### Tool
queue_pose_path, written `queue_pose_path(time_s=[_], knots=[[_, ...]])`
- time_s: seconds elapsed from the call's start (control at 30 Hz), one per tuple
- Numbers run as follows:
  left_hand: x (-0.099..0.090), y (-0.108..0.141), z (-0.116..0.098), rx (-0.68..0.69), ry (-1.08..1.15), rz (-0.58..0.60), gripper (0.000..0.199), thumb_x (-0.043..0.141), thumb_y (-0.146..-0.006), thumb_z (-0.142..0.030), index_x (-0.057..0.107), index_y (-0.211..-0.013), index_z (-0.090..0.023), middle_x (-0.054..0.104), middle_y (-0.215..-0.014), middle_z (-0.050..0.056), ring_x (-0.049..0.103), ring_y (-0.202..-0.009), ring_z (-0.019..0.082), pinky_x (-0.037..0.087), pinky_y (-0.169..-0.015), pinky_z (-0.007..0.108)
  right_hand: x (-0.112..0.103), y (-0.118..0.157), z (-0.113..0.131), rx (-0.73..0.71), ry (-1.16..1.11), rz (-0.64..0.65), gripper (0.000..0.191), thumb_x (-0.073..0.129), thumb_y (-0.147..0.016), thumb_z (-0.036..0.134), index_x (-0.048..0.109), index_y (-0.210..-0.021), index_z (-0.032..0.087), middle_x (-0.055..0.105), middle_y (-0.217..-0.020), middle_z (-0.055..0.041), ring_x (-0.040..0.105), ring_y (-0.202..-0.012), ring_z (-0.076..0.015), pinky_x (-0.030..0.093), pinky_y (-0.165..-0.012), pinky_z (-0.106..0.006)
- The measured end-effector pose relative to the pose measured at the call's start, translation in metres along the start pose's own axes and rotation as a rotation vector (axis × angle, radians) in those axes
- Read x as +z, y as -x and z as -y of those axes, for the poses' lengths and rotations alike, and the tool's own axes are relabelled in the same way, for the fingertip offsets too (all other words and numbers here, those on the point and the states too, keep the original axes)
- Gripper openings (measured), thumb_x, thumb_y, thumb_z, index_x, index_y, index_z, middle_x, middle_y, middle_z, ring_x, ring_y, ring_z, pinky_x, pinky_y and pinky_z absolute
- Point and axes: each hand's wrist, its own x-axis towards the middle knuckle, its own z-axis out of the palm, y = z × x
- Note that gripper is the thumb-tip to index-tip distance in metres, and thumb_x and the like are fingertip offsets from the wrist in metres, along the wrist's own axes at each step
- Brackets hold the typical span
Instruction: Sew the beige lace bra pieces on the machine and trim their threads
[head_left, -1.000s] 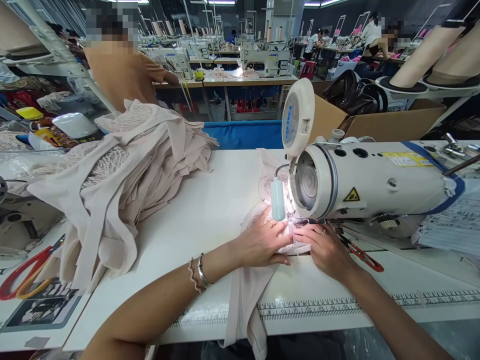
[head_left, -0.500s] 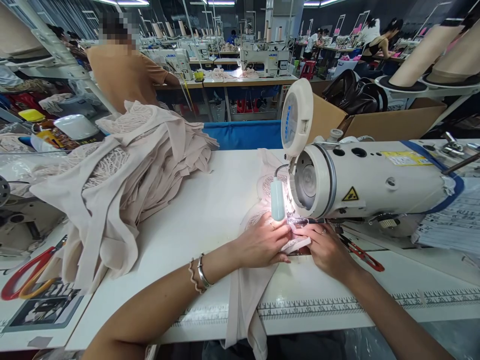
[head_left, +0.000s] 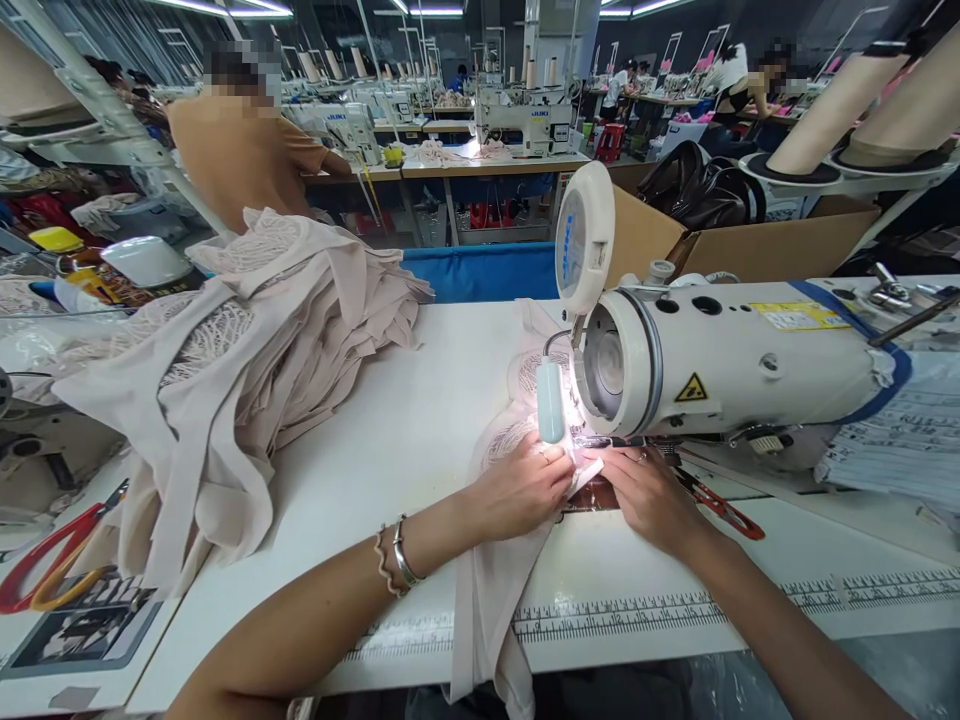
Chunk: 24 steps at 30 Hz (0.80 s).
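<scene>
Under the head of a white sewing machine [head_left: 712,350] lies a pale pink garment piece with lace [head_left: 499,570], one strip of it hanging over the table's front edge. My left hand [head_left: 521,490] grips the garment left of the needle area, its fingers bent onto the cloth. On the other side, my right hand [head_left: 645,495] pinches the garment's edge close to the presser foot, with the fingertips partly hidden by the machine head. A small lamp [head_left: 550,400] lights the cloth between both hands. The needle itself is hidden.
A heap of pale garment pieces [head_left: 300,330] is on the left, above orange-and-red-handled scissors [head_left: 56,560]. Red-handled snips [head_left: 727,510] lie right of my right hand. A printed ruler [head_left: 600,620] runs along the front edge. A cardboard box [head_left: 780,245] stands behind the machine.
My left hand has shifted slightly left and its fingers have drawn in. The garment's edge between my hands has moved a little toward the machine head. My right hand stays at the cloth.
</scene>
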Motion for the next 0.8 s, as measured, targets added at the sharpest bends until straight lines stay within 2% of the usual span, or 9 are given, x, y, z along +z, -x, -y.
queue_pose_path(time_s=[0.07,0.13,0.23,0.37,0.43,0.53,0.63,0.7,0.8], knots=[[-0.003,0.0,-0.007,-0.056,-0.019,0.023,0.022,0.039,-0.101,-0.011,0.062,-0.101,-0.011,0.066,-0.095,0.01,0.06,-0.087,0.024,0.043,-0.078,0.039,-0.001,-0.001,0.001,0.006,-0.02,-0.006,0.045,0.036,-0.093,0.0,0.068,-0.118,0.018,0.076,-0.111,-0.0078,0.069,-0.099,-0.0221,0.058,-0.082,-0.037],[-0.004,0.004,-0.01,-0.101,0.006,0.027,0.019,0.047,-0.101,-0.019,0.058,-0.114,-0.01,0.067,-0.109,0.014,0.061,-0.104,0.03,0.046,-0.084,0.042,-0.003,-0.002,0.002,0.003,-0.038,-0.024,0.044,0.035,-0.093,0.0,0.069,-0.115,0.018,0.076,-0.11,-0.0079,0.068,-0.1,-0.0218,0.058,-0.084,-0.037],[-0.004,0.011,0.0,-0.096,0.127,0.037,0.052,0.065,-0.096,-0.042,0.048,-0.135,-0.011,0.058,-0.138,0.02,0.052,-0.129,0.037,0.044,-0.1,0.05,-0.005,-0.003,0.003,-0.007,-0.083,-0.015,0.04,0.036,-0.094,0.0,0.068,-0.109,0.018,0.076,-0.107,-0.0073,0.066,-0.101,-0.0213,0.055,-0.083,-0.036],[-0.003,0.017,0.013,-0.05,0.246,0.075,0.082,0.076,-0.085,-0.052,0.038,-0.146,-0.012,0.05,-0.147,0.024,0.053,-0.13,0.038,0.044,-0.104,0.05,-0.005,-0.003,0.005,0.007,-0.127,0.01,0.036,0.038,-0.095,0.003,0.069,-0.106,0.019,0.074,-0.094,-0.0063,0.062,-0.093,-0.0214,0.05,-0.081,-0.037],[-0.004,0.018,0.004,-0.093,0.146,0.031,0.075,0.075,-0.087,-0.042,0.039,-0.145,-0.011,0.05,-0.146,0.026,0.052,-0.13,0.039,0.044,-0.105,0.053,-0.005,-0.002,0.005,0.01,-0.119,0.032,0.035,0.04,-0.095,0.004,0.068,-0.11,0.019,0.072,-0.092,-0.0063,0.061,-0.092,-0.0214,0.048,-0.082,-0.037],[-0.008,0.03,-0.031,-0.222,-0.023,-0.018,0.048,0.065,-0.091,-0.022,0.047,-0.134,-0.01,0.057,-0.134,0.024,0.057,-0.12,0.036,0.048,-0.099,0.052,-0.005,-0.001,0.005,0.005,-0.086,0.06,0.028,0.049,-0.096,0.009,0.067,-0.114,0.019,0.07,-0.093,-0.0068,0.059,-0.093,-0.0218,0.045,-0.083,-0.036],[-0.011,0.055,-0.061,-0.299,-0.006,0.013,0.042,0.066,-0.086,-0.026,0.052,-0.121,-0.009,0.062,-0.12,0.02,0.059,-0.112,0.037,0.052,-0.094,0.053,-0.006,-0.001,0.006,-0.051,-0.044,0.058,0.018,0.056,-0.096,0.013,0.069,-0.107,0.021,0.069,-0.089,-0.0056,0.058,-0.091,-0.0211,0.043,-0.085,-0.036],[-0.013,0.073,-0.066,-0.291,-0.027,-0.003,0.042,0.063,-0.086,-0.026,0.052,-0.122,-0.007,0.06,-0.125,0.022,0.055,-0.12,0.039,0.049,-0.1,0.056,-0.005,-0.001,0.008,-0.081,-0.03,0.035,0.019,0.054,-0.097,0.01,0.069,-0.102,0.021,0.07,-0.09,-0.0056,0.059,-0.091,-0.0203,0.043,-0.086,-0.036],[-0.018,0.092,-0.053,-0.258,-0.181,-0.046,0.031,0.049,-0.089,-0.009,0.053,-0.12,-0.008,0.059,-0.131,0.022,0.052,-0.129,0.037,0.046,-0.107,0.055,-0.002,-0.002,0.011,-0.103,-0.034,-0.003,0.023,0.05,-0.097,0.007,0.069,-0.1,0.02,0.072,-0.105,-0.0081,0.06,-0.099,-0.0206,0.046,-0.089,-0.037]])
